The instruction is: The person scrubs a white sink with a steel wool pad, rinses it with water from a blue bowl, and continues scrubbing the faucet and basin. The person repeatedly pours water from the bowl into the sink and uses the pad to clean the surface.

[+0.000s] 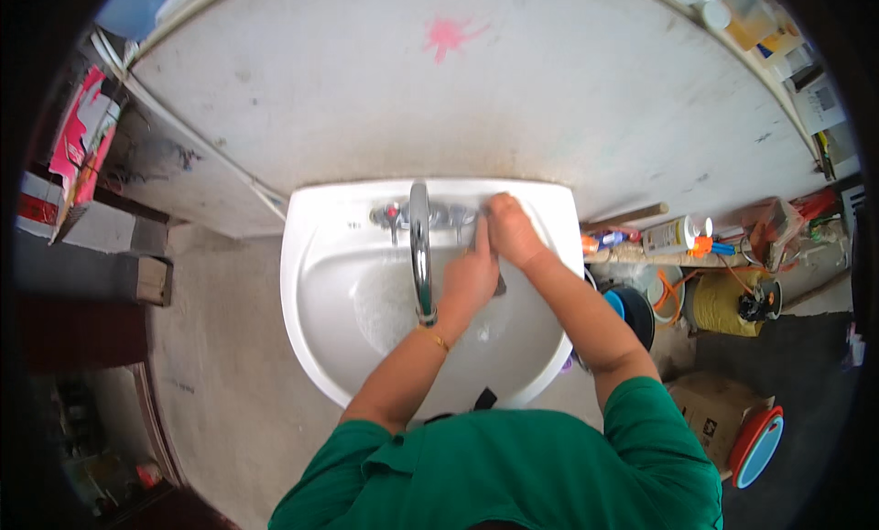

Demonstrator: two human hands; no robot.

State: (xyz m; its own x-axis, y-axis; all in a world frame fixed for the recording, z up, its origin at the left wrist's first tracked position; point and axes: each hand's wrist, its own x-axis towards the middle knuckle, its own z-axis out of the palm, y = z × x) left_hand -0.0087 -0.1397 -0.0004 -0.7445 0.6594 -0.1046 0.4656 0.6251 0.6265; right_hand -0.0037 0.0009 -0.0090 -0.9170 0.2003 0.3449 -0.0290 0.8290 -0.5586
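Note:
Both my hands are over the right half of a white ceramic washbasin [309,310]. My right hand [509,228] is closed at the upper end of a narrow, dark grey flat tool [500,286], which looks like a knife blade. My left hand [472,277] lies along the tool with its index finger stretched toward the right fist. Most of the tool is hidden by the fingers. A chrome gooseneck faucet [420,248] arches over the bowl, its spout end above my left wrist. Rippled water [381,310] shows in the bowl.
Behind the basin stands a stained white wall panel [343,97] with a pink splash. At right, a low ledge [676,258] carries a white bottle [669,235] and clutter. Buckets [635,314] and a cardboard box [711,413] stand below. Concrete floor [213,351] extends to the left.

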